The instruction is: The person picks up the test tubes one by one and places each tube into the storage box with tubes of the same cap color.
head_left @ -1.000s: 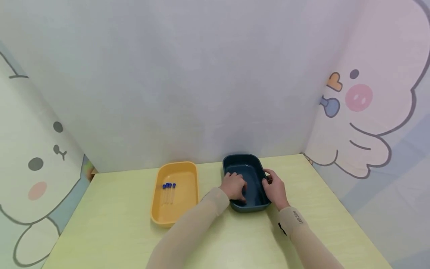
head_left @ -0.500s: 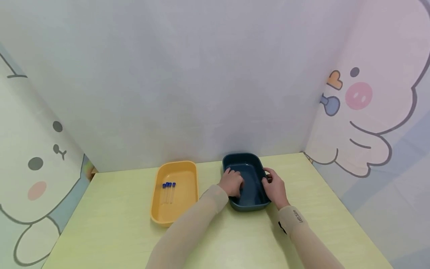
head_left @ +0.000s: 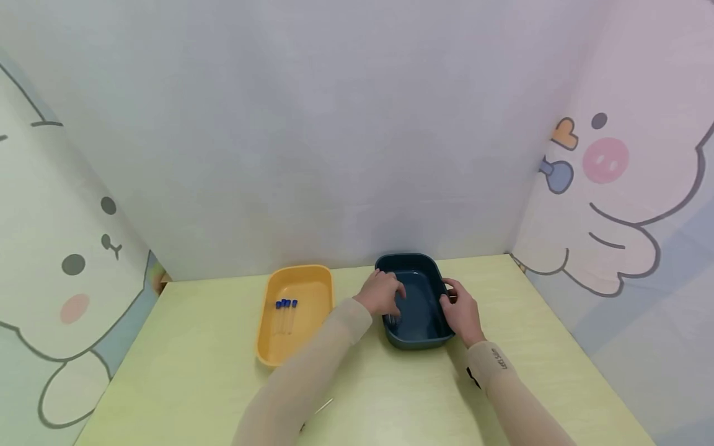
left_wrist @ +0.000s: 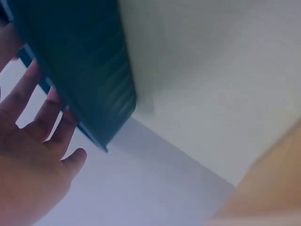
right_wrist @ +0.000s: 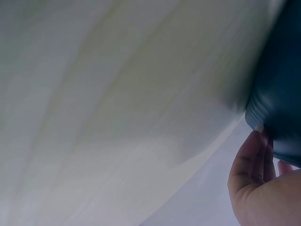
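Observation:
A dark blue tray (head_left: 421, 310) stands at the back of the table. My right hand (head_left: 462, 313) grips its right rim, thumb on the inner side and fingers outside. Over the tray's left side is my left hand (head_left: 381, 293), its fingers spread and loosely bent across the rim. In the left wrist view those fingers (left_wrist: 44, 110) reach past the tray's edge with gaps between them. Small pale, see-through lines (head_left: 393, 319) show on the tray's floor below the left fingertips. Several clear tubes with blue caps (head_left: 286, 316) lie side by side in a yellow tray (head_left: 310, 291).
The yellow tray stands left of the dark one, partly covered by my left sleeve (head_left: 312, 365). A thin pale stick-like thing (head_left: 323, 406) shows beside that sleeve on the pale green table (head_left: 390, 402). A pale curtain (head_left: 346, 155) rises behind the trays.
My left hand has drawn back from inside the dark tray toward its left rim, fingers loosening. My right hand keeps its grip. The thin stick-like thing has come into view; the head view shifted slightly.

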Tool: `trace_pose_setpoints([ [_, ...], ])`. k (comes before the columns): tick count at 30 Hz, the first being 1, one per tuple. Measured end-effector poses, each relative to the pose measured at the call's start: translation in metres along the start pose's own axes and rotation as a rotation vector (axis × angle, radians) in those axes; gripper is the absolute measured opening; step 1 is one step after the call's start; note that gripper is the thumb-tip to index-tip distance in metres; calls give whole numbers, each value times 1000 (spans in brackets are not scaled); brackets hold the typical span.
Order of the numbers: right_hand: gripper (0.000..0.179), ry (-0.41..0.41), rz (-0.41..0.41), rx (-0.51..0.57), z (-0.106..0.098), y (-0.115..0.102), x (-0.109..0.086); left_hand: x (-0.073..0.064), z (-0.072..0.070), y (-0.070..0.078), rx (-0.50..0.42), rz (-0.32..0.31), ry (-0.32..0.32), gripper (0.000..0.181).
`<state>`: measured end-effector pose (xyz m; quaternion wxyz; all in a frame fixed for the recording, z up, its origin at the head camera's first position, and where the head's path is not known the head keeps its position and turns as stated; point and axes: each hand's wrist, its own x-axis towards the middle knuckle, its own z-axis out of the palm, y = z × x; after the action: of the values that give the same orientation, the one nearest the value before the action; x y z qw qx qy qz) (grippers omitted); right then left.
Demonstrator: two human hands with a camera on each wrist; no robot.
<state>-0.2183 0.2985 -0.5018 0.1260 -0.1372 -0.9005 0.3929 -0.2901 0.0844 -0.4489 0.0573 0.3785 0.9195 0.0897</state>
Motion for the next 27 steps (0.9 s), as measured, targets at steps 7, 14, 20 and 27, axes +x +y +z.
trace_pose_setpoints([
  [7, 45, -6, -4, -4, -2, 0, -1, -18, -28, -6, -69, -33, 31, 34],
  [14, 46, -19, -13, -2, -2, 1, -1, -38, -43, -11, -89, -30, 49, 32],
  [20, 46, -21, -9, 0, -2, 1, -2, -55, -52, -16, -64, -40, 62, 31],
  [27, 46, -25, -13, -6, -2, 1, 0, -89, -59, -23, -68, -46, 104, 34],
])
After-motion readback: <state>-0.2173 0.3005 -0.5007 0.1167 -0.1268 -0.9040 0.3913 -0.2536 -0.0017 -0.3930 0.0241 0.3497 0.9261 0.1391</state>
